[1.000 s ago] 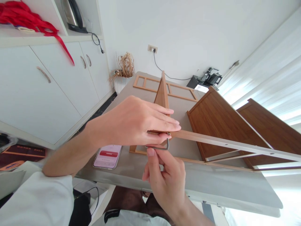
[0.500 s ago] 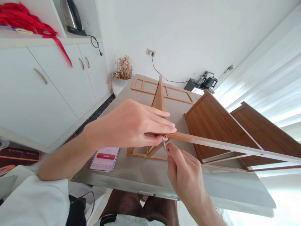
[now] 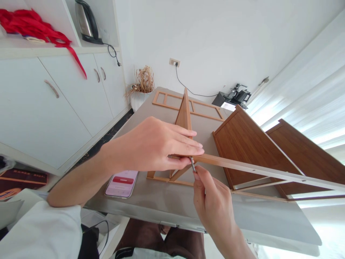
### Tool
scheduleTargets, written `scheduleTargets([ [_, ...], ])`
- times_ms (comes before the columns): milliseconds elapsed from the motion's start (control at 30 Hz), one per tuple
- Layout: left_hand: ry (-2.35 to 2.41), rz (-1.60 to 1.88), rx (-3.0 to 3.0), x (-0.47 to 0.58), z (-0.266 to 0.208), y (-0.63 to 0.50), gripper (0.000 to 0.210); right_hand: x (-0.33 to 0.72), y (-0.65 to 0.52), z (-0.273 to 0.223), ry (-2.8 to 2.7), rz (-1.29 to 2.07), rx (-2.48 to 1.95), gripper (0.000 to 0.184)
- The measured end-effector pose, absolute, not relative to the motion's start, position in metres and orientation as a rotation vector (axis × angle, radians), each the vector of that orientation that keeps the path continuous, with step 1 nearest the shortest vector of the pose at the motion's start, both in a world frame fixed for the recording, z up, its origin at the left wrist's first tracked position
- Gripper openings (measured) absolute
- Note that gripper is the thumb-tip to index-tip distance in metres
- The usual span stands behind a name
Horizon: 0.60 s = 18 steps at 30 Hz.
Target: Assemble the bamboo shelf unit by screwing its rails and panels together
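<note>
My left hand (image 3: pixel 159 144) lies over a corner of a wooden shelf unit, fingers stretched along it and thumb below, gripping the end of a long light rail (image 3: pixel 242 166). An upright wooden panel (image 3: pixel 184 111) meets the rail under these fingers. My right hand (image 3: pixel 215 198) pinches a small metal hex key (image 3: pixel 193 165) between thumb and forefinger. The key's upper end touches the fastener at the joint, beside my left thumb; whether it is fully seated is too small to tell. Two broad brown shelf boards (image 3: pixel 248 144) slant up along the rail to the right.
A phone with a lit screen (image 3: pixel 121 187) lies on the grey table (image 3: pixel 167 205), left of the joint. A flat wooden frame (image 3: pixel 206 115) lies farther back. Beyond are a potted dry plant (image 3: pixel 145 77) and a black appliance (image 3: pixel 241 95). White cabinets (image 3: pixel 24 108) stand left.
The hex key has tilted and its upper end has come to the fastener at the joint. My left hand keeps its hold on the corner. The whole view has shifted slightly.
</note>
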<state>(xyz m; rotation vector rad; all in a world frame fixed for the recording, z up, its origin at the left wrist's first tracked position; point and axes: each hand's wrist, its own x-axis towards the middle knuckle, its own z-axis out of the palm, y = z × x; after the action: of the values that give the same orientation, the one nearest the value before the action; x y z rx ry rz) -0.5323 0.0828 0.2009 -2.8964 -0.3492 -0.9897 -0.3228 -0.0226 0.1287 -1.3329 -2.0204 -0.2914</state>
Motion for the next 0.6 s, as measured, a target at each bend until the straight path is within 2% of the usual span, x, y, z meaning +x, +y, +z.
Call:
scheduleTargets([
  [400,-0.356,-0.993,-2.870,-0.531,0.202,0.083,0.022,-0.326,-0.033,0.140,-2.053,-0.539,-1.369,0.014],
  [600,-0.341,-1.013,-2.872,-0.531,0.201,0.083,0.022,-0.328,-0.038,0.148,-2.072,-0.607,-1.423,0.018],
])
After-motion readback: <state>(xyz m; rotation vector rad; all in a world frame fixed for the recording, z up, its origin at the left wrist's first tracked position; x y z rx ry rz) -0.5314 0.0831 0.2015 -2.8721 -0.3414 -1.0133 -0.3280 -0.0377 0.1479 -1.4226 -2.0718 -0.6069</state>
